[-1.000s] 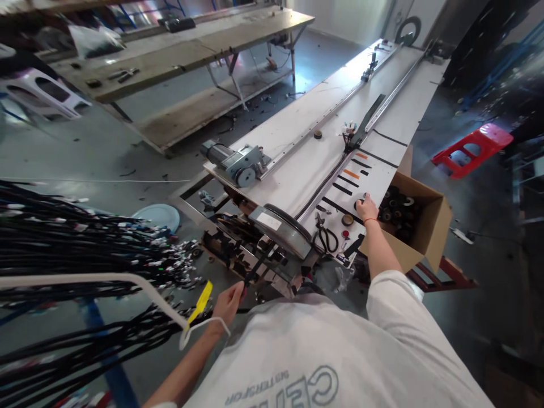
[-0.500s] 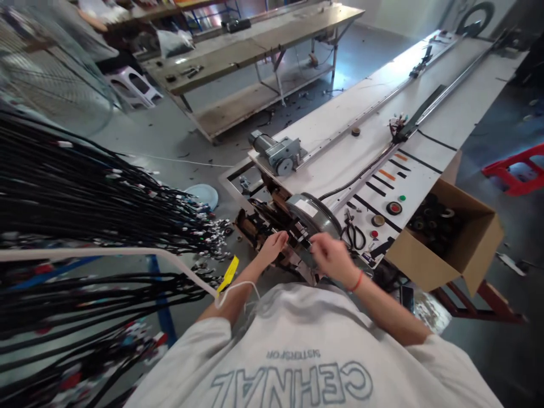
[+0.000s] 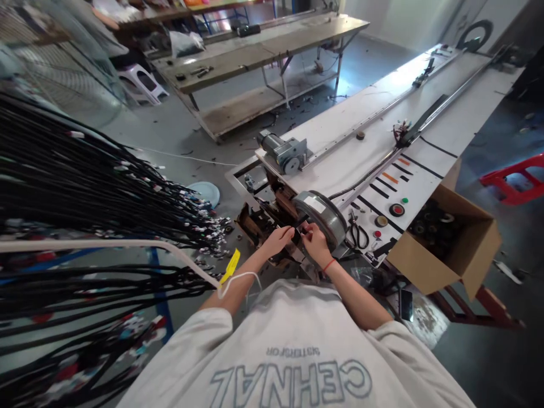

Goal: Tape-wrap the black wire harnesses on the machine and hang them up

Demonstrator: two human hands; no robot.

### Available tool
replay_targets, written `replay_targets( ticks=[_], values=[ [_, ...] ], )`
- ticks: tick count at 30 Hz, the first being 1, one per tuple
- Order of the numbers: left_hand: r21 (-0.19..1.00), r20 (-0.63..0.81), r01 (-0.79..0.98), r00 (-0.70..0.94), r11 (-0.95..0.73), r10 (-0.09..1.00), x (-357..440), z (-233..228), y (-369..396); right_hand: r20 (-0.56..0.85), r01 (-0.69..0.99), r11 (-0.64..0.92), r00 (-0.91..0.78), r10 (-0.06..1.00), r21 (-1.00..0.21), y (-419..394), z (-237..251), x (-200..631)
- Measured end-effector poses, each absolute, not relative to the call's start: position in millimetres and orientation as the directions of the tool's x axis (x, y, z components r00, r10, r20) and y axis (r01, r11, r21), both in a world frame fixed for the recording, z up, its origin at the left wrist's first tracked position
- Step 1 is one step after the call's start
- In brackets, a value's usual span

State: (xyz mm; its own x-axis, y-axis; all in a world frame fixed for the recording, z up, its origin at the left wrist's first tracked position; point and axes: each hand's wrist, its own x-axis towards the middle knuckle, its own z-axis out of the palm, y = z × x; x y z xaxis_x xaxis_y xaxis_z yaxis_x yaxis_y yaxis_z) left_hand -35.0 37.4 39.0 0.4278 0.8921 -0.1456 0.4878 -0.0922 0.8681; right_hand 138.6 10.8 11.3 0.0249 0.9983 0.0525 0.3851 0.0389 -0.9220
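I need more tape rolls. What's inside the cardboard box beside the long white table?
The cardboard box stands open, with dark round rolls inside, one light-rimmed. Its near wall hides the lower contents, so how many there are stays unclear.

black cables [image 3: 85, 187], yellow tag [image 3: 230, 265], red stool [image 3: 512, 180]

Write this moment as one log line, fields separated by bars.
left hand: on black piece | right hand: same piece | beside: grey drum | near: scissors
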Motion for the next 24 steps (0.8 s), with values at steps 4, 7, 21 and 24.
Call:
replay_targets(
  ticks=[4,7,21,24],
  values=[
    [0.781,-0.138,0.59,0.482,-0.204,0.865,-38.8,30.4,37.0,0.079,0.465,0.11,-0.085,0.993,-0.878,15.4,22.0,139.5],
    [0.698,-0.14,0.651,0.532,-0.298,0.835,-43.3,19.2,34.2,0.122,0.524,0.194,-0.168,0.978,-0.829,18.4,31.4,141.3],
    [0.662,-0.149,0.713,0.425,-0.229,0.893,-48.1,9.6,-0.3,0.322,0.594,0.503,-0.389,0.863,-0.628,15.1,58.6,150.7],
    [0.702,-0.339,0.706,0.444,-0.091,0.829,-66.9,-13.0,-9.7,0.427,0.678,0.252,0.101,0.899,-0.691,-2.0,59.6,222.0]
  ],
)
